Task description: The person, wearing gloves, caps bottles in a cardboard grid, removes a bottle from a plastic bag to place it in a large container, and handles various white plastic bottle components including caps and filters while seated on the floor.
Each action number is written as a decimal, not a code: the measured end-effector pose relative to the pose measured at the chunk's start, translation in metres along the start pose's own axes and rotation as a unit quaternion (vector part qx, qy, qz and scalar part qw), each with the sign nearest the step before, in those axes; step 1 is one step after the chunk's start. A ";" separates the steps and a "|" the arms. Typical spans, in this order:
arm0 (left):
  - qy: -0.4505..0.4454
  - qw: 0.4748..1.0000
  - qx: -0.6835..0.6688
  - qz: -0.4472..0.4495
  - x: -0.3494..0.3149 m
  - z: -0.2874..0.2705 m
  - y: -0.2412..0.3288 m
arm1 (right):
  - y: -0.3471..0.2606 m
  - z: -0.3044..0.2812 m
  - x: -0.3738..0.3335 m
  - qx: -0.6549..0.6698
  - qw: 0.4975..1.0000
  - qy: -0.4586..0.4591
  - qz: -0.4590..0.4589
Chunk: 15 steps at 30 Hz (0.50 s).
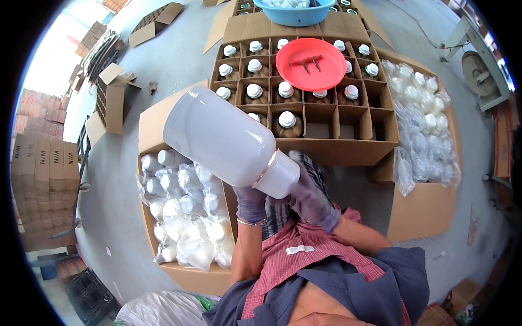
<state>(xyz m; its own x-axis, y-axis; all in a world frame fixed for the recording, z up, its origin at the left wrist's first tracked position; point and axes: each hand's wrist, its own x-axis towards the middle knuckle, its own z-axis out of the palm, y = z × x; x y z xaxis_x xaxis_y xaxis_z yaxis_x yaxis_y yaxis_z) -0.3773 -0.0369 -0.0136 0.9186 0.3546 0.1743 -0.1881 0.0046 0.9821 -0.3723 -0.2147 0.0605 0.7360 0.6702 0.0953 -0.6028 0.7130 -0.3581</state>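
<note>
A large glossy white bottle (220, 138) with a gold ring at its neck and a white cap (282, 175) is tilted in front of me, its wide base up and to the left. My right hand (312, 198), in a greyish-purple glove, closes round the cap end. My left hand (251, 202), gloved alike, grips under the bottle's shoulder; its fingers are mostly hidden behind the bottle. Beyond it stands a divided cardboard carton (348, 149) with several white-capped bottles (287, 125) in its cells; some front and right cells hold none.
A red basin (293, 81) with a red-handled tool (306, 61) rests on the carton. Open boxes of plastic-wrapped white bottles stand at left (187, 266) and right (416, 214). A blue tub (296, 17) is behind. Stacked cartons (46, 179) line the far left; a metal-framed machine (478, 70) stands right.
</note>
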 end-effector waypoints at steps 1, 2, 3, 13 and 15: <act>0.012 0.996 0.082 0.016 -0.001 0.001 -0.003 | -0.001 -0.003 -0.003 0.032 0.997 0.007 0.065; 0.023 0.999 0.026 -0.018 -0.004 0.000 -0.006 | -0.001 -0.005 -0.007 0.067 0.989 0.019 0.130; 0.029 0.999 0.033 -0.022 -0.006 -0.006 -0.015 | -0.005 -0.002 -0.008 0.099 0.976 0.034 0.192; 0.047 0.984 0.159 0.058 -0.004 -0.033 -0.017 | -0.017 -0.027 0.026 -0.250 0.965 0.029 0.081; 0.076 0.959 -0.250 -0.113 -0.008 -0.074 -0.046 | -0.052 -0.017 0.049 -0.457 0.864 -0.066 0.202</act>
<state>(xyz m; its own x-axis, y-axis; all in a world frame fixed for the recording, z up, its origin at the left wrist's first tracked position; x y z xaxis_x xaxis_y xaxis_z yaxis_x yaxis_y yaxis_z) -0.4012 0.0292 -0.0654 0.9017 0.4232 -0.0884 -0.1681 0.5316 0.8301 -0.2997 -0.2217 0.0683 0.4441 0.8873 -0.1246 -0.2630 -0.0039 -0.9648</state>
